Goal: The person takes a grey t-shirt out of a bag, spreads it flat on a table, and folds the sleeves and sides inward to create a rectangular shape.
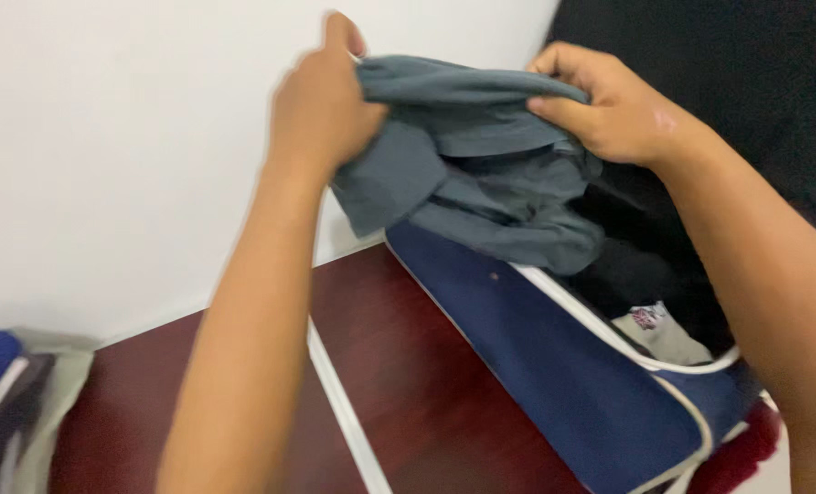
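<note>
Left hand: the left hand (321,105) is raised in front of the white wall (106,165), its back toward the camera, with the forearm running down and left to the lower edge of the view.
Left fingers: curled shut into a fist around one end of the grey garment (481,160); the thumb tip sticks up above the cloth.
Right hand: the right hand (609,105) is at the same height, reaching in from the right, wrist bent, forearm sloping down to the lower right corner.
Right fingers: pressed together and folded over the top edge of the garment, pinching the cloth against the thumb underneath.
Garment: grey fabric, bunched and folded, held in the air between both hands; its loose lower folds hang down and touch or just overlap the near rim of the bag.
Bag: a navy blue bag (554,366) with white piping stands open on the bench, directly under the garment; its inside is dark.
Inside the bag: a pale folded cloth (664,334) with a small printed patch lies near the right end.
Bench: a dark red-brown bench (408,384) with a white strip running across it carries the bag.
Left edge: blue and pale fabrics (1,393) lie at the far left, well apart from the hands.
Behind the bag: a black surface (746,82) fills the upper right.
</note>
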